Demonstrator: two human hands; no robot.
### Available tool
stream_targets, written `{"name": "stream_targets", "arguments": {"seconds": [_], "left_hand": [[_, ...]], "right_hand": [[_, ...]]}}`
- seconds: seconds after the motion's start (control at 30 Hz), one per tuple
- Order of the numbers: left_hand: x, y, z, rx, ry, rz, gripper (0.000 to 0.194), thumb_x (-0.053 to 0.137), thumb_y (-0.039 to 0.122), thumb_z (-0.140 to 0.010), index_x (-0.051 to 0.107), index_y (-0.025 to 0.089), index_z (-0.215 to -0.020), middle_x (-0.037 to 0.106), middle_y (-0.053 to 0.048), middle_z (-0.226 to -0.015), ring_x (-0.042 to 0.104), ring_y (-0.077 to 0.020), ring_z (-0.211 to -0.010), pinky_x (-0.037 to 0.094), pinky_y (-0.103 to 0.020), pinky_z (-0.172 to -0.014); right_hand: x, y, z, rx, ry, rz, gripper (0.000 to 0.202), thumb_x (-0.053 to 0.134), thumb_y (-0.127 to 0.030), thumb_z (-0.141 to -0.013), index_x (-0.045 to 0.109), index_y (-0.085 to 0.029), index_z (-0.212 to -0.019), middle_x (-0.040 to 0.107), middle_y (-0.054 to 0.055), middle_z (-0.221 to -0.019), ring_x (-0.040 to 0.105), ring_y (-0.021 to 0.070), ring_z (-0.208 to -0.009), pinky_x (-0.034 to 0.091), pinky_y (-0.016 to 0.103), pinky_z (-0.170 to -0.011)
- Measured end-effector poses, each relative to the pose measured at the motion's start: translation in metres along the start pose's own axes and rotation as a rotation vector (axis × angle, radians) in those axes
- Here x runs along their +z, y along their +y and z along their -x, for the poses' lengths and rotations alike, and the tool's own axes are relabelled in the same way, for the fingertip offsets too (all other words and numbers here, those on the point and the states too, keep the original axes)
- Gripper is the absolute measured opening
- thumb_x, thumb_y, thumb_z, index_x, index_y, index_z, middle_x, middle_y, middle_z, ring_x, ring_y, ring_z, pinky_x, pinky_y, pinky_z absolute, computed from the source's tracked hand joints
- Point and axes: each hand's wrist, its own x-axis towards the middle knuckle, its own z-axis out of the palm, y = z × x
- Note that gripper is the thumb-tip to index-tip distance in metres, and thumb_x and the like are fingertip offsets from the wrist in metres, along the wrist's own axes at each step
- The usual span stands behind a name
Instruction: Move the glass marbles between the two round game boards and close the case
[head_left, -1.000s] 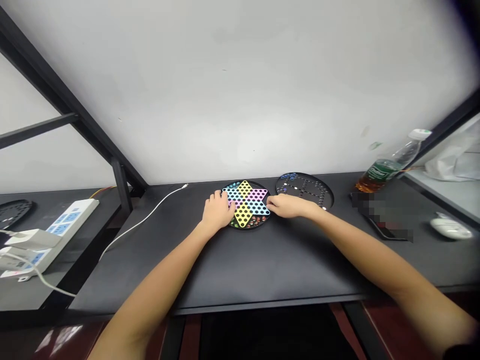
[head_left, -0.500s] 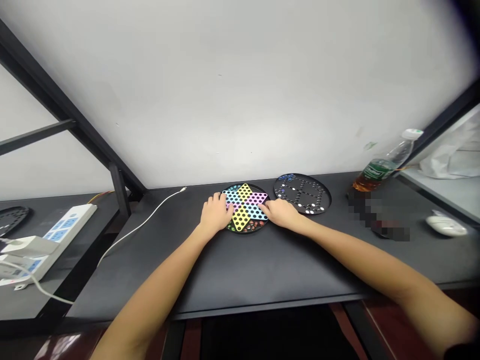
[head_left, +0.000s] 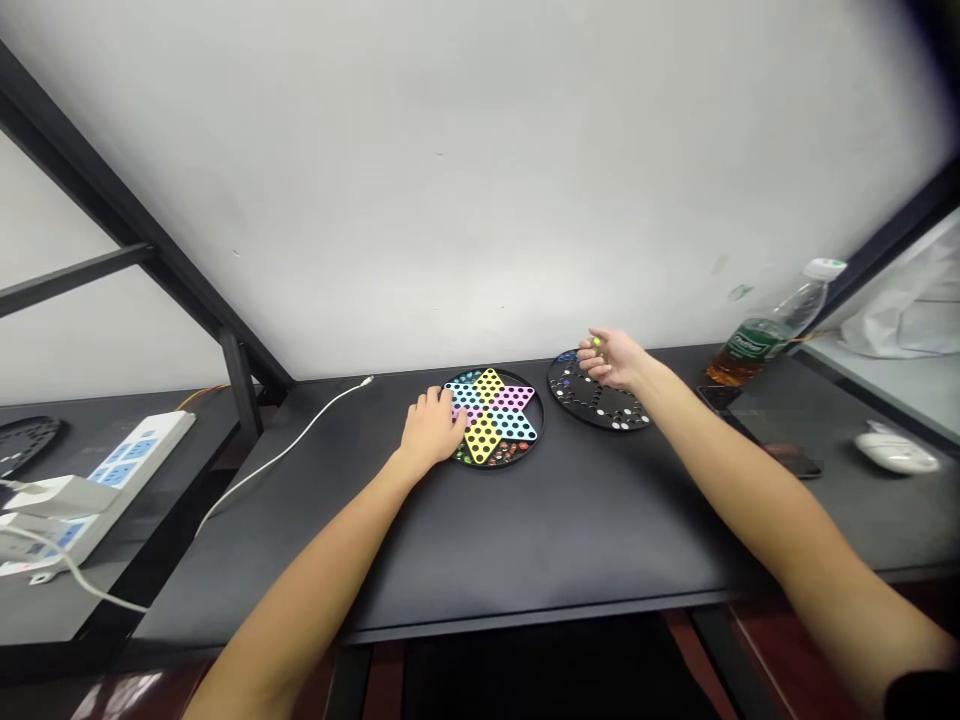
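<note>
My left hand [head_left: 433,428] grips the left edge of a round Chinese checkers board [head_left: 486,425], thumb on its top. The board has a yellow, pink and light blue star full of holes, and coloured marbles lie in the black rim around it. Above the second round black board [head_left: 592,402], my right hand [head_left: 613,358] is raised with its fingers curled up around a small yellow-green marble [head_left: 597,342]. That black board carries white and blue marbles, and my hand and forearm hide part of it.
At the right stand a plastic bottle [head_left: 757,340] with brown liquid, a dark phone [head_left: 799,462] and a white computer mouse [head_left: 894,450]. A white cable [head_left: 289,448] crosses the table at the left. Further left lies a power strip [head_left: 124,470].
My right hand has left the star board's right edge and moved up and right over the black board, now with a yellow-green marble in its fingers. My left hand has stayed in place.
</note>
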Motion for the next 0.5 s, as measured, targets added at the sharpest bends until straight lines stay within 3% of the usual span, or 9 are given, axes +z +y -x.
{"name": "stream_targets", "arguments": {"seconds": [0.07, 0.13, 0.2, 0.3, 0.4, 0.5], "left_hand": [[0.000, -0.001, 0.000, 0.001, 0.002, 0.005, 0.037, 0.039, 0.039, -0.098, 0.054, 0.016, -0.122, 0.055, -0.015, -0.129, 0.056, -0.0282, -0.110, 0.046, -0.040, -0.090], [0.001, -0.001, -0.001, -0.004, 0.004, 0.008, 0.037, 0.039, 0.040, -0.098, 0.053, 0.016, -0.123, 0.054, -0.015, -0.130, 0.056, -0.0282, -0.111, 0.045, -0.040, -0.091], [0.001, -0.002, -0.001, -0.006, -0.003, 0.013, 0.037, 0.039, 0.040, -0.098, 0.053, 0.017, -0.123, 0.054, -0.015, -0.130, 0.055, -0.0280, -0.112, 0.045, -0.040, -0.092], [0.001, -0.002, -0.001, 0.002, -0.013, 0.024, 0.037, 0.040, 0.041, -0.098, 0.053, 0.017, -0.123, 0.054, -0.015, -0.130, 0.055, -0.0277, -0.112, 0.044, -0.040, -0.093], [0.000, -0.003, -0.001, 0.004, -0.011, 0.030, 0.036, 0.040, 0.041, -0.098, 0.053, 0.017, -0.123, 0.054, -0.014, -0.130, 0.055, -0.0274, -0.112, 0.044, -0.040, -0.093], [0.000, -0.003, -0.001, 0.005, -0.018, 0.033, 0.036, 0.039, 0.041, -0.098, 0.052, 0.018, -0.123, 0.054, -0.014, -0.129, 0.055, -0.0273, -0.113, 0.044, -0.039, -0.093]], "right_hand": [[-0.025, -0.004, -0.007, -0.015, 0.105, -0.011, 0.033, 0.028, -0.033, -0.101, 0.033, -0.023, -0.071, 0.034, -0.006, -0.055, 0.023, 0.0072, -0.040, 0.014, 0.015, -0.032], [-0.045, -0.001, -0.015, -0.080, 0.265, 0.129, 0.031, 0.034, -0.034, -0.100, 0.035, -0.023, -0.070, 0.034, -0.006, -0.055, 0.022, 0.0073, -0.040, 0.014, 0.017, -0.033], [-0.057, 0.005, -0.024, -0.202, 0.457, 0.433, 0.033, 0.040, -0.038, -0.099, 0.038, -0.023, -0.069, 0.036, -0.005, -0.054, 0.029, 0.0089, -0.042, 0.022, 0.020, -0.037], [-0.064, 0.014, -0.040, -0.366, 0.684, 1.056, 0.036, 0.045, -0.042, -0.096, 0.051, -0.020, -0.068, 0.055, 0.006, -0.061, 0.054, 0.0188, -0.060, 0.041, 0.029, -0.056], [-0.066, 0.019, -0.053, -0.362, 0.767, 1.459, 0.037, 0.042, -0.039, -0.097, 0.067, -0.014, -0.085, 0.070, 0.019, -0.087, 0.065, 0.0298, -0.088, 0.045, 0.037, -0.079], [-0.070, 0.024, -0.061, -0.318, 0.742, 1.623, 0.042, 0.037, -0.038, -0.100, 0.069, -0.011, -0.106, 0.071, 0.023, -0.102, 0.066, 0.0320, -0.096, 0.045, 0.039, -0.083]]}}
